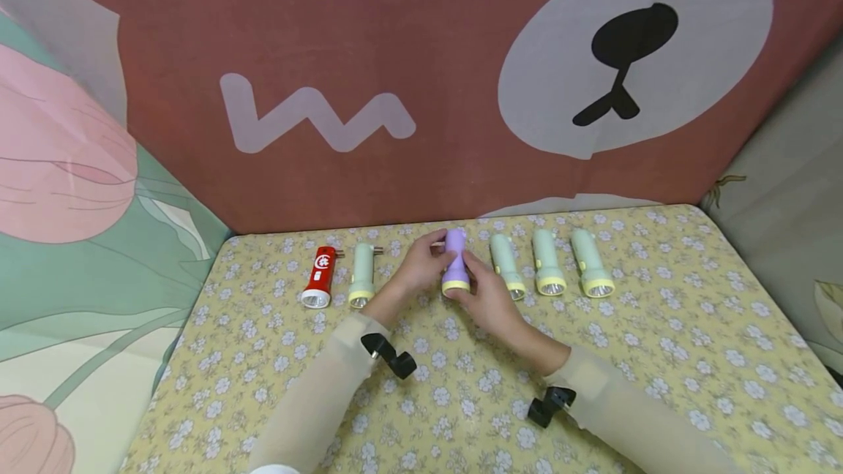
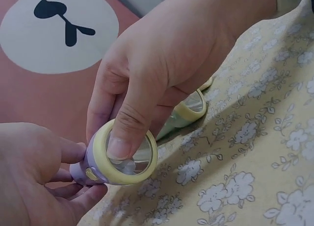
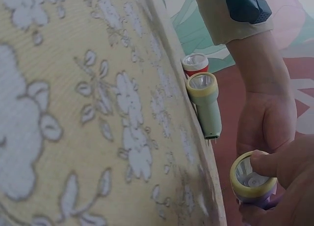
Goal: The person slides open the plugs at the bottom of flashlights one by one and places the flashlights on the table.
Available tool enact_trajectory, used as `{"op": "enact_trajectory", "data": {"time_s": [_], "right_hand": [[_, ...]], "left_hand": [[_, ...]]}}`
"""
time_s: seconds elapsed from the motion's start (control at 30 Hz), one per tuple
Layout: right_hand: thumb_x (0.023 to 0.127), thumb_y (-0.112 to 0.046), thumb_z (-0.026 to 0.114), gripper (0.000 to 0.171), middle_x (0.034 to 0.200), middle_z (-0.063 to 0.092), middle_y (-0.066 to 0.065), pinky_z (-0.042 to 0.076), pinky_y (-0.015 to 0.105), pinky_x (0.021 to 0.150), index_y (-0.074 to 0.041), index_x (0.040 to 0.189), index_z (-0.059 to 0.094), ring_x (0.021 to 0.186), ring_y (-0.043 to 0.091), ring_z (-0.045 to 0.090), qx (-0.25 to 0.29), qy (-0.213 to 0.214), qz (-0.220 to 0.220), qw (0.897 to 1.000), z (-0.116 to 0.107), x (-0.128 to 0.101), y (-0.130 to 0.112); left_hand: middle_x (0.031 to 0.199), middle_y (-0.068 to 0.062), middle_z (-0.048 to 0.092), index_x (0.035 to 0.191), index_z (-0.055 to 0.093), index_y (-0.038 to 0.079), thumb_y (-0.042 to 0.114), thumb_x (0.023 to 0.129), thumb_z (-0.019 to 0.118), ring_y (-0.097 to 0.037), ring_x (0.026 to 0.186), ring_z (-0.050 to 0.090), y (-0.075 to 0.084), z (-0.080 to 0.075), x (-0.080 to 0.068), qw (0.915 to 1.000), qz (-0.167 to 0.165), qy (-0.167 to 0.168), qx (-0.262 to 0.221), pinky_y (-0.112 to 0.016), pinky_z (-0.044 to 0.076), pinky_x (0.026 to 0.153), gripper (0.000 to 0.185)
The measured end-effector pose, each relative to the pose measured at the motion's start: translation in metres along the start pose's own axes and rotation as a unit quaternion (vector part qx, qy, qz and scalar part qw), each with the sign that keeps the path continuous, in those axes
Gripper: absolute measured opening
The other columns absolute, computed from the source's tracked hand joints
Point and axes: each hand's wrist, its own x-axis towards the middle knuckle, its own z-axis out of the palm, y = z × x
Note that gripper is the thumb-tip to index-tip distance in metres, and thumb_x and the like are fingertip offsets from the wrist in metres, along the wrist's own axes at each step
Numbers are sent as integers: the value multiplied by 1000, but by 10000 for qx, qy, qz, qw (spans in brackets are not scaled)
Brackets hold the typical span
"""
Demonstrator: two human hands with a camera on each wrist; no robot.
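Head view: purple torch point(image 1: 456, 263) lifted just off the floral cloth point(image 1: 658, 342), mid-row, gripped by both hands; left hand point(image 1: 418, 266) pinching its body, right hand point(image 1: 489, 297) curled round the yellow head, thumb pressed on the lens. Left of it, red torch point(image 1: 319, 277) and a green one point(image 1: 361, 275); right, three green torches point(image 1: 550, 265) just beside the right hand. Behind, bear backdrop point(image 1: 461, 79)

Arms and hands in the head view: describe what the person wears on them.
Both arms wear long, pale beige sleeves reaching to the wrists. A small black camera mount sits at the left wrist and another black mount at the right. The left hand and right hand are bare, without gloves.
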Motion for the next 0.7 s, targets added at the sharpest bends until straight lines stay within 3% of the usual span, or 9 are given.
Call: {"op": "enact_trajectory", "data": {"time_s": [0.33, 0.53, 0.7], "right_hand": [[90, 1, 75, 80, 159, 31, 28, 49, 32, 102, 12, 153, 29, 140, 40, 43, 393, 13, -187, 9990, -3, -4, -7], [89, 0, 76, 78, 159, 32, 27, 50, 34, 103, 11, 153, 31, 140, 39, 43, 290, 120, -437, 9986, -4, -7, -10], [88, 0, 77, 79, 159, 33, 26, 49, 34, 103, 9, 153, 34, 142, 38, 40, 194, 203, -580, 9979, -4, -9, -13]], "left_hand": [[147, -19, 50, 153, 41, -1, 5, 100, 64, -34, 128, 57, 7, -9, -9, 9979, -8, 13, -655, -41, 55, 98, 57], [138, -21, 56, 144, 52, -2, 6, 101, 63, -34, 120, 63, 7, -14, -9, 9935, 102, 213, -1111, -43, 56, 96, 45], [133, -23, 59, 140, 53, -3, 9, 101, 64, -34, 120, 62, 9, -17, -6, 9897, 11, 326, -1392, -43, 56, 95, 42]]}}
